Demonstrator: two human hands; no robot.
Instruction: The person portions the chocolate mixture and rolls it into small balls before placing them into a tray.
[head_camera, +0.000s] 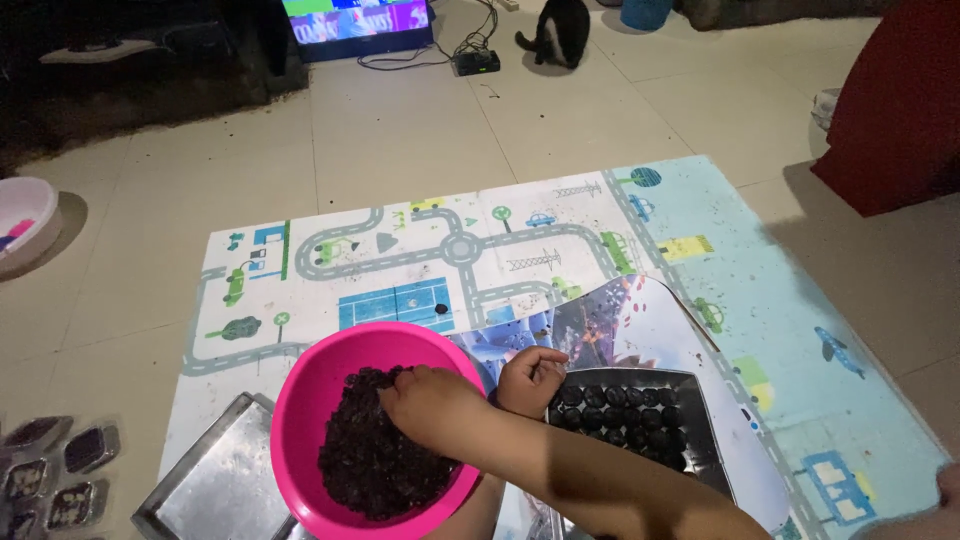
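Head view: two hands crossed over a pink bowl of dark mix and a black tray, on a road-map play mat.

The right hand (430, 400) reaches across into the pink bowl (310, 400), palm down and fingers curled into the dark crumbly mix (375, 460); what it grips, I cannot tell. The left hand (530, 380) is closed in a loose fist just right of the bowl's rim, at the near-left corner of the black cell tray (640, 415), whose pockets hold dark round lumps. The tray sits on a glossy printed sheet (650, 320) on the play mat (400, 250). A metal tray (215, 480) lies left of the bowl, filled small trays (60, 470) at the far left. A cat (558, 30) stands near a lit screen (355, 20) across the tiled floor (400, 130).
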